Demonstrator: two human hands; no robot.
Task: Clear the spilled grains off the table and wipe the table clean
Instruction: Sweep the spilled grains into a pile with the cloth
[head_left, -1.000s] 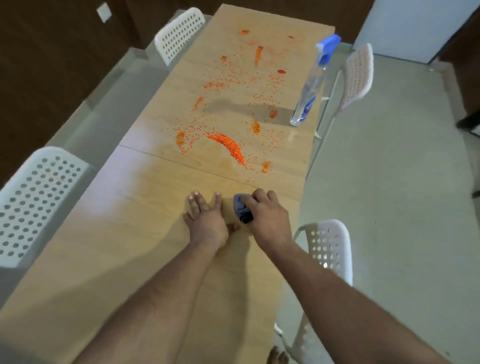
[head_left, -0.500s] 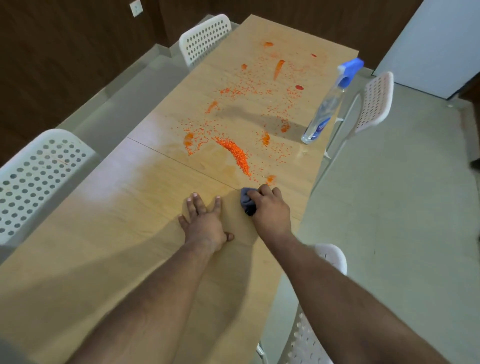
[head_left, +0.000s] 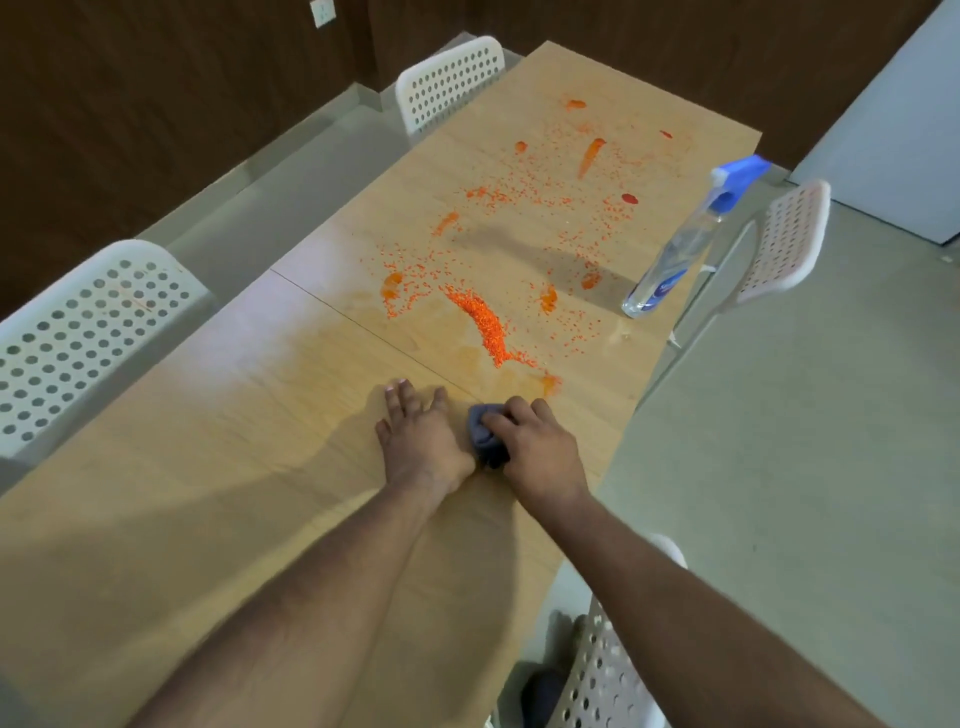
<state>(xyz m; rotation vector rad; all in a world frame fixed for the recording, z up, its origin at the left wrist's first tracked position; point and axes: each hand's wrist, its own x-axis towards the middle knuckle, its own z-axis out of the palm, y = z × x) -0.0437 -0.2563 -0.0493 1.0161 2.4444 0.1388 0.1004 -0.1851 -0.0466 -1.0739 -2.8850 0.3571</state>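
Closest to me, the perforated white back of a chair (head_left: 602, 675) shows at the bottom right, tucked beside the long wooden desk (head_left: 182, 519). My two bare forearms reach forward over the plain near half of the desk. My left hand (head_left: 421, 441) lies flat on the wood, fingers straight and slightly spread, holding nothing. Right beside it, touching or nearly so, my right hand (head_left: 535, 449) has its fingers curled over a bunched grey-blue cloth (head_left: 483, 439) and presses it to the desk, just short of the seam that crosses the surface. Just past the seam lie the spilled orange grains (head_left: 485, 325): a thick curved streak nearest my right hand, with an orange wet-looking smear at its near end, then small heaps and loose scatter spreading over most of the far half, along with a few red-orange blobs. A clear spray bottle (head_left: 680, 249) with a blue trigger head stands near the desk's right edge, apart from the thick streak. One white perforated chair (head_left: 88, 332) sits at the left side, another (head_left: 789, 239) at the right behind the bottle, and a third (head_left: 447, 83) at the far left. Beyond are dark brown walls.
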